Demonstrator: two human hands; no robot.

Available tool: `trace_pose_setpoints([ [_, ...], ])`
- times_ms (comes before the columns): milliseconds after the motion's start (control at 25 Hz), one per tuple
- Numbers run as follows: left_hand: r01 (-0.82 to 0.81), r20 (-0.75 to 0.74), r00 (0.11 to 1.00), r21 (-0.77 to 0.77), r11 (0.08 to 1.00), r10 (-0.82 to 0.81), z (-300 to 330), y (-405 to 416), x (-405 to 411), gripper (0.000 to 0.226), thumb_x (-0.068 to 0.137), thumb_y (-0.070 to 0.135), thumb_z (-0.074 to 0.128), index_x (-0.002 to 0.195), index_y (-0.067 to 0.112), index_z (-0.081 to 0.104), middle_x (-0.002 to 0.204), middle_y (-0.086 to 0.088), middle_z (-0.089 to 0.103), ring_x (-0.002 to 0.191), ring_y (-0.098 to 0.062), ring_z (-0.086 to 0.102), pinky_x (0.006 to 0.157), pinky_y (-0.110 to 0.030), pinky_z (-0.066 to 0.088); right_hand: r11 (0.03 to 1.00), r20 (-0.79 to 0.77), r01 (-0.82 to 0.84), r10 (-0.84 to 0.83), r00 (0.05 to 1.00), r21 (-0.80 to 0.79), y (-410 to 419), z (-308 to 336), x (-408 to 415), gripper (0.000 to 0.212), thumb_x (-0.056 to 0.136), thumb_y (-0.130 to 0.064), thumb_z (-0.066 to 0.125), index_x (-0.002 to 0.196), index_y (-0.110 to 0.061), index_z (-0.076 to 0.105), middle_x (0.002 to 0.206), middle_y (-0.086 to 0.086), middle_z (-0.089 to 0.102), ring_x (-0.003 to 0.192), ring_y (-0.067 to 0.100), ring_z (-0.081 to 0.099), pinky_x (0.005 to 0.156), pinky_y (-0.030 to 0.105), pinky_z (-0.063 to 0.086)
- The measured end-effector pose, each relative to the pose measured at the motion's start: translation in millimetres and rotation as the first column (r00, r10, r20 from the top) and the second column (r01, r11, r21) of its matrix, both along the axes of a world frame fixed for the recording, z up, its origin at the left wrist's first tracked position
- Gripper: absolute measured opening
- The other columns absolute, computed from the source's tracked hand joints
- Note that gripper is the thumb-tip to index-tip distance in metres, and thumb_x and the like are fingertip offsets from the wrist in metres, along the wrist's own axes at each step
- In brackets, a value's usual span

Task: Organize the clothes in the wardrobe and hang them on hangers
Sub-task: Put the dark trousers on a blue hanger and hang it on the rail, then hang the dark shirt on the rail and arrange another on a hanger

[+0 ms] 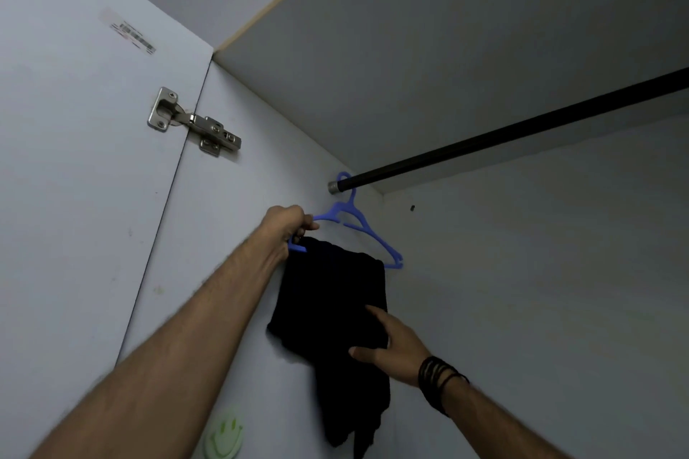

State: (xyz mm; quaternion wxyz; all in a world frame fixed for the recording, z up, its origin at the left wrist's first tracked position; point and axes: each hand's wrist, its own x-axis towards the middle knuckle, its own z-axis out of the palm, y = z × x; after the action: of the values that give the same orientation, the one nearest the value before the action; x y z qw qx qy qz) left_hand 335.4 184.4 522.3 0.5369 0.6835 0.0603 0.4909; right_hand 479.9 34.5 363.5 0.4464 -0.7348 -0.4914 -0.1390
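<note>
A blue plastic hanger [358, 220] hangs by its hook from the left end of the black wardrobe rail [522, 130]. A black garment [332, 309] is draped over the hanger's lower bar and hangs down along the left wall. My left hand [287, 225] grips the hanger's left end. My right hand [391, 343] rests against the garment's right side, thumb and fingers spread on the cloth; a grip on it is not clear. Dark bands circle my right wrist.
The open wardrobe door [74, 160] stands at the left with a metal hinge [194, 123]. The wardrobe's top panel [447, 30] is close above the rail. A green smiley sticker [223, 436] sits low on the left wall.
</note>
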Motion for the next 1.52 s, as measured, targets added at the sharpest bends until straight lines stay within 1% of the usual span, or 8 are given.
trace_pose_setpoints([
  [240,-0.374,0.004,0.925,0.184,0.909,0.379,-38.5,-2.5,-8.5,0.021,0.080,0.022,0.066,0.093,0.008,0.074,0.090,-0.013,0.070,0.077,-0.028,0.065,0.066,-0.032,0.056,0.999,-0.007,-0.048,0.048,0.999,0.004,33.2,-37.3,-5.9,0.093,0.084,-0.033,0.073,0.155,-0.025,0.014,0.155,-0.012,0.027,0.141,0.005,0.028,0.112,0.016,0.020],
  [280,-0.538,0.026,0.827,0.325,0.778,0.561,-47.5,-7.1,-8.9,0.025,0.080,0.025,0.064,0.100,0.012,0.074,0.101,-0.013,0.070,0.090,-0.031,0.066,0.077,-0.035,0.055,0.999,-0.021,-0.040,0.040,0.999,0.023,37.6,-45.5,-4.1,0.097,0.082,-0.036,0.073,0.156,-0.027,0.011,0.159,-0.009,0.023,0.144,0.007,0.024,0.117,0.021,0.019],
  [400,-0.732,0.463,0.449,0.681,0.018,0.764,-74.7,-24.7,2.6,0.053,0.073,0.022,0.066,0.125,0.013,0.061,0.133,-0.015,0.055,0.126,-0.033,0.047,0.104,-0.045,0.034,1.000,-0.055,-0.010,0.011,0.998,0.018,43.5,-70.7,-0.2,0.097,0.084,-0.047,0.066,0.156,-0.030,0.003,0.164,-0.006,0.007,0.150,0.010,0.011,0.122,0.028,0.013],
  [480,-0.608,0.546,0.524,0.778,-0.162,0.654,-100.5,-39.8,20.6,0.070,0.068,0.021,0.068,0.135,0.012,0.054,0.145,-0.016,0.046,0.139,-0.032,0.035,0.117,-0.046,0.019,1.000,-0.079,-0.002,0.000,0.997,-0.024,44.4,-91.3,-4.4,0.093,0.089,-0.049,0.060,0.156,-0.031,-0.002,0.164,-0.009,0.001,0.150,0.010,0.006,0.121,0.028,0.010],
  [640,-0.144,0.061,0.719,0.988,0.063,0.692,-183.6,-55.9,66.2,0.063,0.085,0.028,0.059,0.144,0.014,0.045,0.152,-0.014,0.039,0.149,-0.028,0.021,0.124,-0.043,0.009,0.997,-0.044,-0.012,0.009,0.999,-0.071,37.6,-139.5,-13.6,0.083,0.090,-0.044,0.060,0.155,-0.029,0.011,0.160,-0.007,0.021,0.146,0.013,0.023,0.116,0.026,0.023],
  [1120,0.451,-0.696,0.669,0.660,0.601,0.262,-483.5,-98.0,119.3,0.057,0.097,0.024,0.047,0.151,0.012,0.035,0.152,-0.016,0.040,0.142,-0.028,0.033,0.115,-0.037,0.032,0.740,-0.315,0.212,-0.503,0.805,-0.639,-106.4,-363.7,-0.2,0.090,0.091,-0.048,0.061,0.157,-0.020,0.006,0.163,0.004,0.018,0.145,0.025,0.028,0.114,0.034,0.026],
  [1320,0.661,-0.827,0.562,0.467,0.587,0.025,-586.2,-165.5,107.7,0.046,0.088,0.026,0.049,0.131,0.011,0.056,0.132,-0.021,0.058,0.125,-0.036,0.054,0.101,-0.039,0.045,0.696,-0.379,0.300,-0.642,0.666,-0.652,-174.0,-471.2,-35.0,0.065,0.087,-0.023,0.070,0.145,-0.015,0.041,0.139,0.009,0.051,0.130,0.027,0.049,0.096,0.021,0.036],
  [1520,0.877,-0.920,0.331,0.218,0.428,-0.209,-691.7,-239.1,81.2,0.060,0.088,0.032,0.042,0.143,0.009,0.046,0.145,-0.020,0.048,0.135,-0.036,0.045,0.110,-0.042,0.039,0.536,-0.212,0.368,-0.739,0.639,-0.760,-244.0,-560.6,-98.5,0.071,0.098,-0.036,0.053,0.156,-0.017,0.015,0.163,0.007,0.016,0.148,0.022,0.019,0.118,0.029,0.015],
])
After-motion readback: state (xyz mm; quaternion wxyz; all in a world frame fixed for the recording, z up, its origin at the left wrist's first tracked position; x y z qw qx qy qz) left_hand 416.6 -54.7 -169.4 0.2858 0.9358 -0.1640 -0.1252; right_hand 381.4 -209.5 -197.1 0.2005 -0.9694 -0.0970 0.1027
